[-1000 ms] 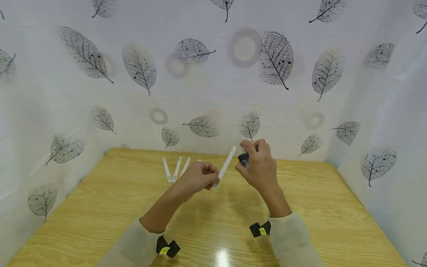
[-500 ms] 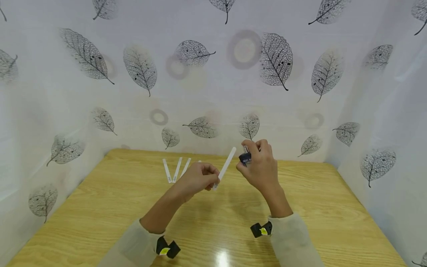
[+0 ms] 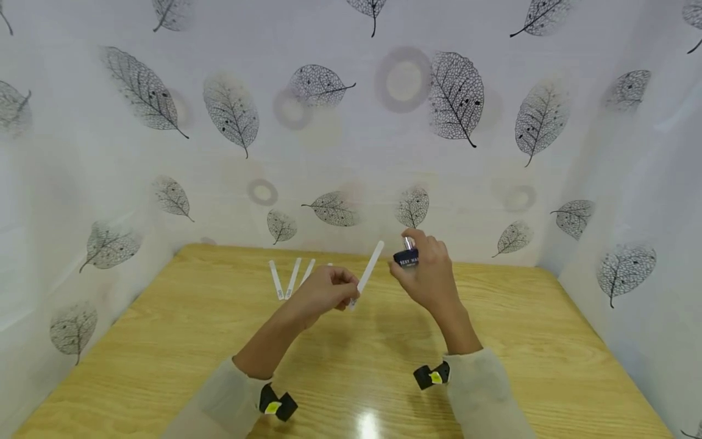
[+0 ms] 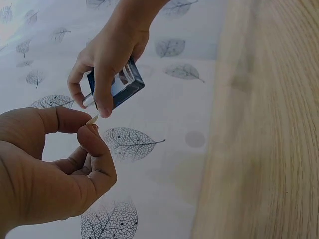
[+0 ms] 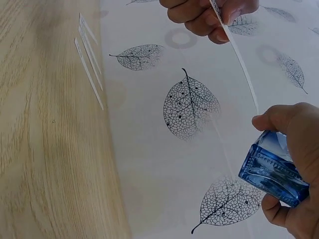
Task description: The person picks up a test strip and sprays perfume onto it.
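Note:
My left hand (image 3: 328, 291) pinches the lower end of a white perfume test strip (image 3: 370, 263) between thumb and fingertips, the strip slanting up to the right. To its right, my right hand (image 3: 429, 272) grips a blue glass perfume bottle (image 5: 275, 167), index finger on the silver spray top (image 3: 408, 242) and thumb at the base. Pale lettering shows on the dark label in the head view. Bottle and strip tip are a short way apart in that view. From the left wrist the strip appears nearly end-on, mostly hidden by the fingers.
Several more white strips (image 3: 276, 279) lie fanned on the wooden table (image 3: 192, 341), behind the left hand, which partly covers them. A pale leaf-printed curtain (image 3: 351, 134) rises at the table's back and both sides. A small black device sits at each wrist.
The right hand has turned the bottle, so more of its label and spray top show. The strip has shifted very slightly left, still pinched in the left hand.

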Demonstrator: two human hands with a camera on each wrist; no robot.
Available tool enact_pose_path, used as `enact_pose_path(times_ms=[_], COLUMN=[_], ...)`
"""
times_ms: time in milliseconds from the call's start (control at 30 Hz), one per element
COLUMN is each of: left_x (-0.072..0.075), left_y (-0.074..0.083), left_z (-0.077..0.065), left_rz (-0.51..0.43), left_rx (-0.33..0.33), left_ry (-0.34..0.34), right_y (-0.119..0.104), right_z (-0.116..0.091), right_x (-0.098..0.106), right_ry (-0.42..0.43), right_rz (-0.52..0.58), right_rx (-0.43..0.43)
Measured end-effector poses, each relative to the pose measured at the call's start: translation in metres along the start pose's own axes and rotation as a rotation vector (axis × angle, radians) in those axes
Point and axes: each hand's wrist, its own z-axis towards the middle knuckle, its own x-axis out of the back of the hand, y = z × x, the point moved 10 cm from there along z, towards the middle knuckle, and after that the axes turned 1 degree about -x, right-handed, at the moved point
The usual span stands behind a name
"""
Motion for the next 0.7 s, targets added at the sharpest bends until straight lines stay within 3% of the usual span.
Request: enact_pose_path(times_ms=[233,433,700], left_x=[0.012,0.023,0.031], left_y=[-0.016,-0.036,-0.059], left_z=[0.011,0.024,0.041], left_rz=[-0.008,-0.037,-0.003], left_rx=[0.03,0.093,0.142], left_ry=[0.024,0.065,0.104], right_y=[0.014,0.025,0.057], right_z=[0.005,0.011,0.011], right_x=[-0.013,-0.026,-0.046], right_ry=[-0.046,-0.103,-0.195], right_rz=[0.085,0.107,0.158], right_rx=[-0.041,-0.048,-0.152])
